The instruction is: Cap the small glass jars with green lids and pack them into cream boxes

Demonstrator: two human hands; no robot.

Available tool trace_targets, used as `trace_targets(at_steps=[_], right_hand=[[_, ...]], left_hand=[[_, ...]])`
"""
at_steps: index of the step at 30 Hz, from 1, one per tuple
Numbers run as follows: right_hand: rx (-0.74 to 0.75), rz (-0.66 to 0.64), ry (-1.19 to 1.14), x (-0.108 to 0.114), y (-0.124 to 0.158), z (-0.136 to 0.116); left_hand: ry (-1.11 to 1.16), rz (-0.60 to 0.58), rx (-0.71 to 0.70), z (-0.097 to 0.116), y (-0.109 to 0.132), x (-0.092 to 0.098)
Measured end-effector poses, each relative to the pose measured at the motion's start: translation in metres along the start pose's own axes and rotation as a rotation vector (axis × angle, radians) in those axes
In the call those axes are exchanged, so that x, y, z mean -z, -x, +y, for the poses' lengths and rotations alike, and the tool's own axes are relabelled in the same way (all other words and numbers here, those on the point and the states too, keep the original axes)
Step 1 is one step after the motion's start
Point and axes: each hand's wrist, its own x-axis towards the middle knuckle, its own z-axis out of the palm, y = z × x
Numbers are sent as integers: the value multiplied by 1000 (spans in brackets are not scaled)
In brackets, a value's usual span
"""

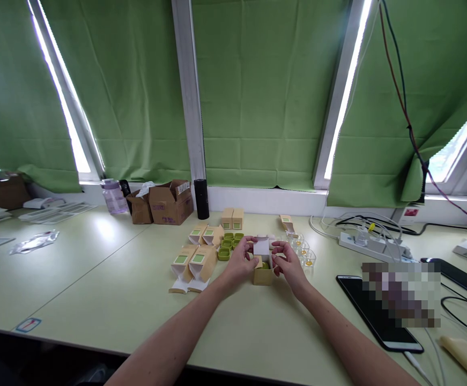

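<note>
A small kraft cardboard box (pixel 262 277) stands upright on the table in front of me, its white-lined lid raised and something green showing inside. My left hand (pixel 239 262) grips the box's left side and flap with thumb and fingers. At the right side of the box, my right hand (pixel 293 266) has its fingers curled on the edge. Several green square cups (pixel 224 253) sit just beyond my left hand. Small clear glass cups (pixel 309 259) with yellow marks stand behind my right hand. Open kraft boxes (pixel 203 262) with green windows lie to the left.
Two closed kraft boxes (pixel 232 219) stand at the back near a black cylinder (pixel 201 199). Brown cartons (pixel 171 202) and a purple bottle (pixel 113 197) are back left. On the right lie a tablet (pixel 378 313), a power strip (pixel 378 246) and cables. Another opened box (pixel 287 224) lies behind the glasses.
</note>
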Motion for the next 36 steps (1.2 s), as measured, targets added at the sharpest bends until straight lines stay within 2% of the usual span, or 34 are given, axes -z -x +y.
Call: trace_targets(at_steps=[10,24,36], right_hand=[[-3,12,42,-7,4,2],[-16,-4,100,-5,2,8],[-19,-17,110,-5,0,11]], left_hand=[[-19,-1,-22,0,0,1],[-43,8,-26,6,2,-1],[-23,26,-57,-11,-2,1]])
